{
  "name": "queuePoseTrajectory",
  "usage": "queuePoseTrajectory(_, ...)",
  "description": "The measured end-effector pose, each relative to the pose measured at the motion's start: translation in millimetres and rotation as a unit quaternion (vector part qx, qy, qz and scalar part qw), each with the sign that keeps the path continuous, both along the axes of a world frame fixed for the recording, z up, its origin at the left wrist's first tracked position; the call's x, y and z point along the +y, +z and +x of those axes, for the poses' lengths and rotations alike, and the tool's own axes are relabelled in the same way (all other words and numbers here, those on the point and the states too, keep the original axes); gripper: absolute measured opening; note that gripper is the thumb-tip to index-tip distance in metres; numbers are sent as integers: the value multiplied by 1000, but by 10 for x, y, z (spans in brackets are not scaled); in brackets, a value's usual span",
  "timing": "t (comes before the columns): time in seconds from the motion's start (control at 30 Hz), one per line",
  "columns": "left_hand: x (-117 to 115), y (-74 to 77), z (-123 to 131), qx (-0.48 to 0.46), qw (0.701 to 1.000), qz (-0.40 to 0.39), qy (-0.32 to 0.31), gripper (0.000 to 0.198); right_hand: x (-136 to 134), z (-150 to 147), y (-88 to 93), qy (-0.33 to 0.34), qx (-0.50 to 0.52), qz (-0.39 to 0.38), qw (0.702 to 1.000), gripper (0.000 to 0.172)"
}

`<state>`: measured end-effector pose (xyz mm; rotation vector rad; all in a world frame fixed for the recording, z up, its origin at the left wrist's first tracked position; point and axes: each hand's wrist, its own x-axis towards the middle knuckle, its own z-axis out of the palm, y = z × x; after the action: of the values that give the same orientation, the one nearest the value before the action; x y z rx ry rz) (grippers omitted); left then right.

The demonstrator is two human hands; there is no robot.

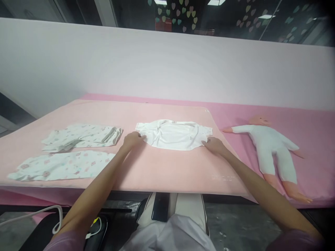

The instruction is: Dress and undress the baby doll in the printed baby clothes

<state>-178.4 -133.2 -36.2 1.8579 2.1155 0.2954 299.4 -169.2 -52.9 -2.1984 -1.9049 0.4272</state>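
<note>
A small white short-sleeved shirt [174, 136] lies spread on the peach cloth [167, 170], its neckline toward the wall and some creases across its front. My left hand [134, 140] pinches its left side just below the sleeve. On the other side, my right hand [214, 144] grips the lower right edge between thumb and fingers. Left of my left hand are a folded white patterned cloth [83, 135] and, nearer to me, a second patterned cloth [60, 166], partly behind my left forearm.
A baby doll [267, 146] in white lies on the pink sheet [314, 139] at the right. A white wall [167, 66] stands behind the table. A dark phone [160, 207] rests on my lap. A white cable [59, 216] loops at the lower left.
</note>
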Motion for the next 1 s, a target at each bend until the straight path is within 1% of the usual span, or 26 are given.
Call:
queuePoseTrajectory(0.03, 20, 0, 28, -26, 999, 38, 1, 36, 22, -11, 26, 1, 9, 13, 1000, 36)
queuePoseTrajectory(0.07, 39, 5, 91, -54, 994, 94, 0, 30, 44, -43, 67, -3, 20, 44, 999, 33)
queuePoseTrajectory(0.1, 53, 18, 192, -84, 984, 157, -10, 24, 67, -104, 118, -5, 36, 94, 995, 31)
queuePoseTrajectory(0.13, 63, 36, 327, -112, 969, 218, -36, 18, 91, -198, 175, -1, 56, 159, 986, 27)
queuePoseTrajectory(0.17, 63, 58, 487, -132, 951, 265, -82, 13, 114, -323, 233, 15, 79, 228, 970, 24)
queuePoseTrajectory(0.2, 51, 79, 658, -142, 934, 293, -145, 10, 130, -473, 283, 50, 102, 290, 950, 21)
queuePoseTrajectory(0.23, 23, 94, 822, -139, 919, 300, -216, 9, 134, -633, 316, 102, 117, 334, 930, 18)
queuePoseTrajectory(0.27, -23, 97, 961, -122, 906, 293, -280, 11, 121, -791, 327, 170, 120, 350, 914, 15)
queuePoseTrajectory(0.3, -84, 83, 1061, -96, 897, 282, -326, 15, 88, -928, 308, 237, 110, 346, 901, 13)
queuePoseTrajectory(0.33, -158, 52, 1115, -69, 894, 274, -348, 21, 37, -1033, 259, 285, 90, 334, 894, 15)
queuePoseTrajectory(0.37, -240, 3, 1120, -45, 896, 271, -350, 28, -29, -1098, 183, 309, 68, 322, 892, 19)
queuePoseTrajectory(0.4, -320, -60, 1084, -27, 902, 271, -335, 36, -102, -1121, 87, 312, 49, 309, 897, 24)
queuePoseTrajectory(0.47, -450, -195, 937, -3, 921, 268, -283, 41, -234, -1066, -125, 269, 38, 286, 919, 29)
queuePoseTrajectory(0.53, -504, -287, 784, 4, 937, 250, -244, 32, -308, -951, -280, 221, 49, 255, 940, 22)
queuePoseTrajectory(0.6, -493, -291, 700, -5, 948, 217, -232, 24, -329, -855, -310, 208, 69, 222, 950, 16)
queuePoseTrajectory(0.67, -484, -209, 683, -22, 954, 178, -238, 24, -359, -799, -207, 234, 94, 199, 947, 22)
queuePoseTrajectory(0.73, -562, -74, 682, -40, 956, 160, -241, 24, -467, -757, -20, 266, 117, 191, 938, 26)
queuePoseTrajectory(0.8, -760, 77, 646, -53, 953, 157, -252, 23, -669, -697, 182, 288, 126, 188, 931, 27)
queuePoseTrajectory(0.87, -1021, 230, 566, -49, 948, 137, -283, 18, -913, -608, 349, 327, 118, 172, 922, 26)
queuePoseTrajectory(0.93, -1230, 374, 476, -44, 940, 91, -326, 19, -1102, -501, 461, 387, 95, 138, 907, 24)
queuePoseTrajectory(0.97, -1279, 438, 442, -47, 936, 70, -343, 23, -1146, -447, 493, 412, 86, 124, 899, 25)
queuePoseTrajectory(1.0, -1277, 491, 422, -55, 933, 60, -351, 27, -1147, -396, 508, 425, 82, 117, 894, 28)
